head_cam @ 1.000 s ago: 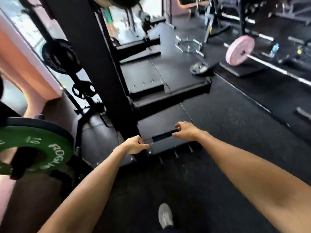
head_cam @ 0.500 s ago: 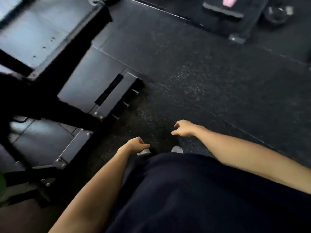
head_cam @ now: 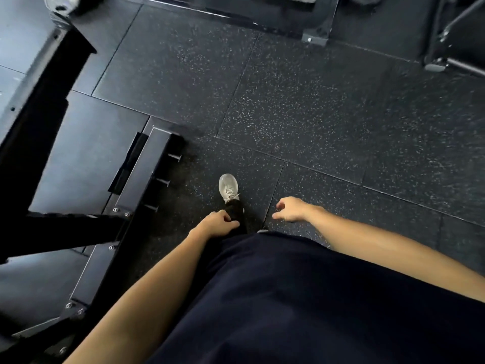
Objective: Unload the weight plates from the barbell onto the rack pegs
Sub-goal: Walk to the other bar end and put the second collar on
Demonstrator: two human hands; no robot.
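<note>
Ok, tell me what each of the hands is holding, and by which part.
Nothing. The left hand and right hand hang loosely curled and hold nothing.

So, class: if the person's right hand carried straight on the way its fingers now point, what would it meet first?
The right hand points its loosely curled fingers left and down. Probably the dark trouser leg above the grey shoe comes first, though depth is unclear and it might reach the speckled rubber floor instead.

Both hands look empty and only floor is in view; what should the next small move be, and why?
Probably look up and step toward the barbell: the left hand and right hand hold nothing, and no weight plate shows, only the speckled floor and rack base.
</note>
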